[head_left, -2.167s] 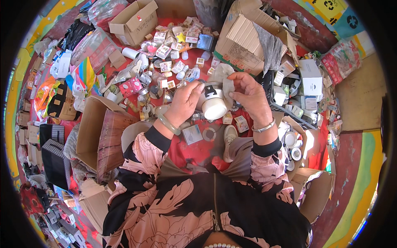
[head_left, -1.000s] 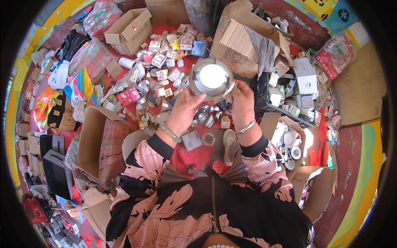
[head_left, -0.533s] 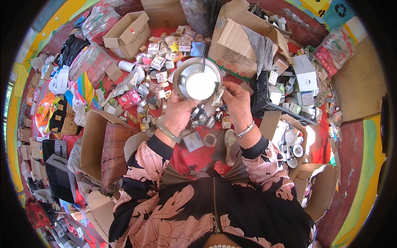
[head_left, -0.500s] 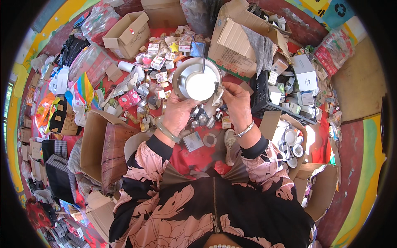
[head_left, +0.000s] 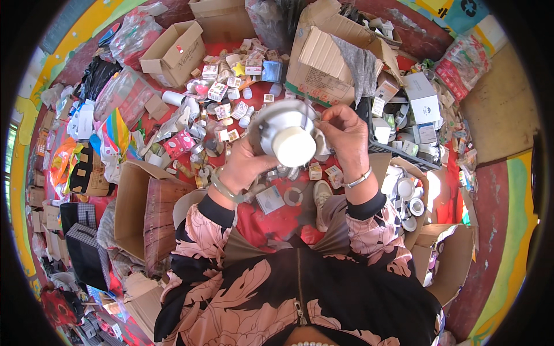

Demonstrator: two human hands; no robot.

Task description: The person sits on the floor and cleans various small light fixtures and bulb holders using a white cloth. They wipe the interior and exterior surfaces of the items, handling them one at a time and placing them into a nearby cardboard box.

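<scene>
My left hand (head_left: 242, 170) grips the rim of a round silver light fitting (head_left: 266, 128) with its thumb on the near side. A white drum-shaped middle (head_left: 294, 147) stands out from the dish, and a thin dark wire rises over it. The fitting is tilted and slightly blurred. Against its right edge, my right hand (head_left: 348, 141) is closed in a pinch, beside a greyish piece at the rim. What the fingers hold there is too small to make out. Below the fitting, a flat pale box (head_left: 269, 199) and a grey ring (head_left: 293, 196) lie on the red ground.
Small boxes (head_left: 217, 92) and loose parts cover the ground ahead. Cardboard boxes stand at far left (head_left: 176, 55), far right (head_left: 320, 66) and near left (head_left: 131, 199). On the right are a black crate (head_left: 398, 151) of packages and a carton with white round fittings (head_left: 407, 187).
The light fitting has moved right and nearer to me and has tilted, its white middle now lower. My right hand has shifted right and up a little, its fingers more curled.
</scene>
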